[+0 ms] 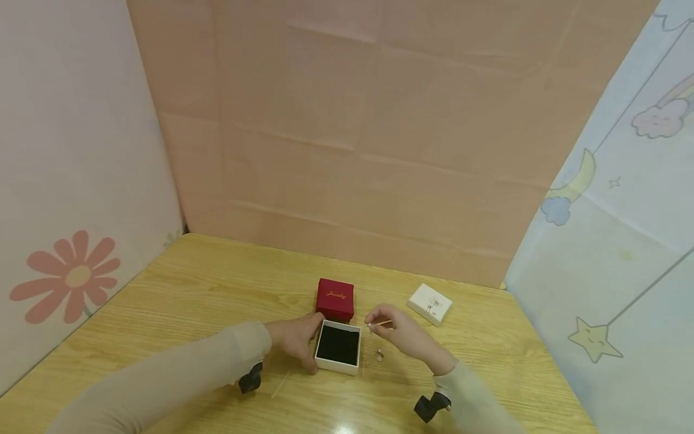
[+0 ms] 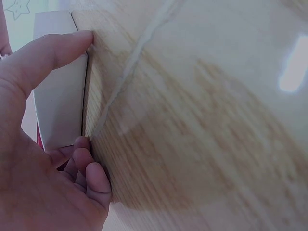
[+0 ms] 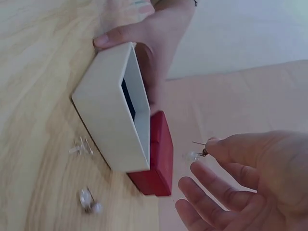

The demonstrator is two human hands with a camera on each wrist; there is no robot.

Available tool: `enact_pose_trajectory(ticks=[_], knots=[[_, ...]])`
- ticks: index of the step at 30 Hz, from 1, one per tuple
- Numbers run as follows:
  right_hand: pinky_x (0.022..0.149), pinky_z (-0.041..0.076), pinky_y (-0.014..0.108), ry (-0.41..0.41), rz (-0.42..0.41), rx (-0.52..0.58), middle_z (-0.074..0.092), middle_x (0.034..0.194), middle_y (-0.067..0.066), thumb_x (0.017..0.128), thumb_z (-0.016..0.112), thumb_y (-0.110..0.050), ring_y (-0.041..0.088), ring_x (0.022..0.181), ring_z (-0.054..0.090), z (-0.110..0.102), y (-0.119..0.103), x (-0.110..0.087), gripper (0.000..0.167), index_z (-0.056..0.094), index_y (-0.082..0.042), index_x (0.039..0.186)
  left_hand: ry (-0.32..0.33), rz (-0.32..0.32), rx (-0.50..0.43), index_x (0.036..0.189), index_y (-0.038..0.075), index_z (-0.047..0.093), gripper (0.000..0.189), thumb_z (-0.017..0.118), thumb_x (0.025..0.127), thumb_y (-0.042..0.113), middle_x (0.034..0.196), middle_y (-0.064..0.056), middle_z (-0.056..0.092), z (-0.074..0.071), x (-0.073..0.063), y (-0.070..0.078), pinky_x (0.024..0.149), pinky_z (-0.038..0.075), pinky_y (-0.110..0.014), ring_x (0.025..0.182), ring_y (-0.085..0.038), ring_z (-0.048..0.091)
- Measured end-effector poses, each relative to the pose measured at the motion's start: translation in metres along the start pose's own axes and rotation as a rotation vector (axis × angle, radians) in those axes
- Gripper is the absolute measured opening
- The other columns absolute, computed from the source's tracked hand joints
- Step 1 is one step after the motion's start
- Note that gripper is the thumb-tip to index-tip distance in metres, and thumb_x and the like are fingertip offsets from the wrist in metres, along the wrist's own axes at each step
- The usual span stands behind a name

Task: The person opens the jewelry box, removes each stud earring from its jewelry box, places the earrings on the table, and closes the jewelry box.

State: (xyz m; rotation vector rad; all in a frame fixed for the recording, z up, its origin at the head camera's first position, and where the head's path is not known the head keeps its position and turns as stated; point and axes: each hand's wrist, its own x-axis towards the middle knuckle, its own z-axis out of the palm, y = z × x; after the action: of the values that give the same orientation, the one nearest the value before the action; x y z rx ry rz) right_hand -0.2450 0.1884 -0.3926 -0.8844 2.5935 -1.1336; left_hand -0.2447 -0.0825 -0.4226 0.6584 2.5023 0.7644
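Note:
An open white box (image 1: 337, 366) with a black pad (image 1: 338, 343) inside sits on the table. My left hand (image 1: 294, 339) holds it by its left side, thumb at the near corner and fingers at the far one. Just right of the box, my right hand (image 1: 405, 333) pinches an earring (image 3: 193, 156) with a clear, bead-like end and a thin metal post between thumb and index finger, above the table. The other fingers are spread. A second earring (image 3: 88, 199) lies on the table below that hand, beside some small clear pieces (image 3: 81, 147).
Behind the white box stands a red jewelry box (image 1: 335, 298) with gold lettering. A white lid (image 1: 430, 302) printed with a flower design lies at the back right. A thin clear strip (image 1: 280, 384) rests on the wooden table near my left wrist. Cloth walls surround the table.

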Motion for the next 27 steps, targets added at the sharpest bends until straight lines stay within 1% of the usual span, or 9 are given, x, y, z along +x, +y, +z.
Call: enact_pose_trajectory(ticks=[2,4,9,11,12,16,19,22,27], knots=[[0.089,0.050,0.038,0.016,0.012,0.000,0.062,0.109,0.009,0.097,0.057,-0.014,0.027,0.105,0.061,-0.008,0.004,-0.005,0.016,0.062,-0.002,0.106,0.002,0.001,-0.001,0.118,0.015,0.041,0.080,0.092,0.057,0.030,0.106,0.003,0.049,0.001,0.000,-0.001,0.102,0.041,-0.042,0.105,-0.014,0.049],[0.089,0.051,0.037,0.039,0.030,-0.018,0.062,0.109,0.008,0.098,0.057,-0.016,0.026,0.105,0.061,-0.015,0.007,-0.011,0.016,0.063,-0.005,0.106,0.001,-0.001,-0.002,0.118,0.015,0.041,0.080,0.092,0.058,0.030,0.106,0.003,0.049,0.001,0.000,-0.002,0.103,0.041,-0.042,0.106,-0.014,0.049],[0.087,0.051,0.035,0.068,0.071,-0.045,0.064,0.109,0.010,0.097,0.058,-0.018,0.026,0.105,0.061,-0.029,0.013,-0.022,0.012,0.063,-0.011,0.106,0.002,0.002,-0.020,0.119,0.014,0.040,0.081,0.092,0.058,0.029,0.108,0.002,0.049,0.001,0.000,-0.001,0.104,0.039,-0.043,0.108,-0.015,0.048],[0.088,0.050,0.035,0.059,0.079,-0.033,0.064,0.109,0.013,0.097,0.058,-0.017,0.026,0.105,0.061,-0.032,0.015,-0.025,0.014,0.062,-0.008,0.107,0.004,0.000,-0.022,0.119,0.013,0.041,0.082,0.092,0.058,0.029,0.108,0.002,0.049,0.000,0.000,0.000,0.105,0.039,-0.044,0.108,-0.016,0.048],[0.088,0.050,0.035,0.055,0.085,-0.034,0.064,0.109,0.012,0.097,0.058,-0.017,0.025,0.104,0.061,-0.033,0.017,-0.027,0.014,0.062,-0.007,0.107,0.004,-0.001,-0.020,0.120,0.013,0.041,0.082,0.092,0.058,0.028,0.108,0.002,0.050,-0.001,-0.001,0.000,0.105,0.039,-0.044,0.108,-0.016,0.049],[0.086,0.051,0.030,0.032,0.096,-0.024,0.064,0.107,0.011,0.096,0.059,-0.015,0.022,0.101,0.062,-0.031,0.024,-0.031,0.016,0.062,-0.001,0.105,0.004,-0.004,-0.015,0.120,0.013,0.041,0.082,0.092,0.057,0.028,0.109,0.002,0.050,-0.001,-0.001,0.001,0.105,0.039,-0.045,0.110,-0.016,0.049],[0.084,0.051,0.028,0.001,0.098,-0.010,0.064,0.107,0.013,0.095,0.059,-0.013,0.024,0.100,0.062,-0.028,0.029,-0.033,0.016,0.062,0.001,0.103,0.004,-0.008,-0.009,0.120,0.013,0.041,0.083,0.092,0.057,0.028,0.110,0.002,0.050,-0.001,-0.001,0.001,0.105,0.039,-0.045,0.110,-0.016,0.049],[0.084,0.051,0.029,-0.022,0.099,-0.013,0.064,0.105,0.013,0.095,0.060,-0.012,0.026,0.100,0.062,-0.022,0.033,-0.034,0.014,0.062,0.001,0.101,0.006,-0.014,-0.006,0.120,0.013,0.040,0.083,0.092,0.057,0.028,0.110,0.002,0.050,-0.001,0.000,0.001,0.105,0.039,-0.045,0.110,-0.016,0.049],[0.082,0.050,0.028,-0.044,0.114,-0.051,0.065,0.102,0.007,0.094,0.061,-0.012,0.023,0.096,0.062,-0.012,0.040,-0.035,0.010,0.064,-0.003,0.097,0.006,-0.022,-0.004,0.122,0.014,0.040,0.085,0.092,0.056,0.029,0.111,0.002,0.050,0.000,0.001,0.000,0.106,0.038,-0.045,0.111,-0.017,0.049]])
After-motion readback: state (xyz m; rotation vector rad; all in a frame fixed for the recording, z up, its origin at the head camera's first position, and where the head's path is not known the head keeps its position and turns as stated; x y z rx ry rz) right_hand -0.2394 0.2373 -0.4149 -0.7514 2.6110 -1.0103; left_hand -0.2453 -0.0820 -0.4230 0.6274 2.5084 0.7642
